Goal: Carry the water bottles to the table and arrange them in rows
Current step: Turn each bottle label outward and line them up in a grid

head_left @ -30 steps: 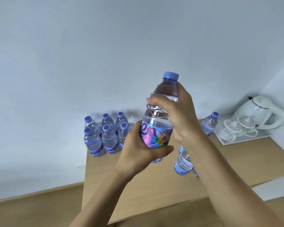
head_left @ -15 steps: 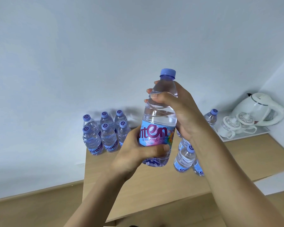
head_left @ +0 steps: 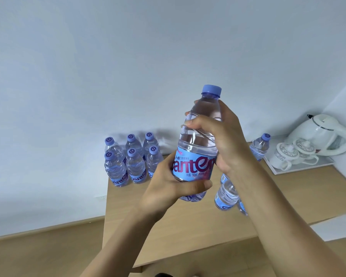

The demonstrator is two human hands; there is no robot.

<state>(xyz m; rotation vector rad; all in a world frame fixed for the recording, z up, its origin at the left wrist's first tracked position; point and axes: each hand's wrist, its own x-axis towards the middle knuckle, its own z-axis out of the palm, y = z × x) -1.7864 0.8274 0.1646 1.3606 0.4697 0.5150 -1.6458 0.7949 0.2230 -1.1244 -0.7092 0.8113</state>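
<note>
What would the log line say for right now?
held bottle upright above table | left hand grips label | right hand grips shoulder | six-bottle block back-left, two rows

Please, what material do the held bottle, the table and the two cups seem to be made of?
Held bottle: clear thin plastic, see-through with moulded ridges; glossy printed label, matte lilac plastic cap.
Table: probably wood or wood-look laminate, matte light brown with faint grain.
Cups: likely glazed ceramic, white and shiny with a dark pattern; porcelain cannot be ruled out.
</note>
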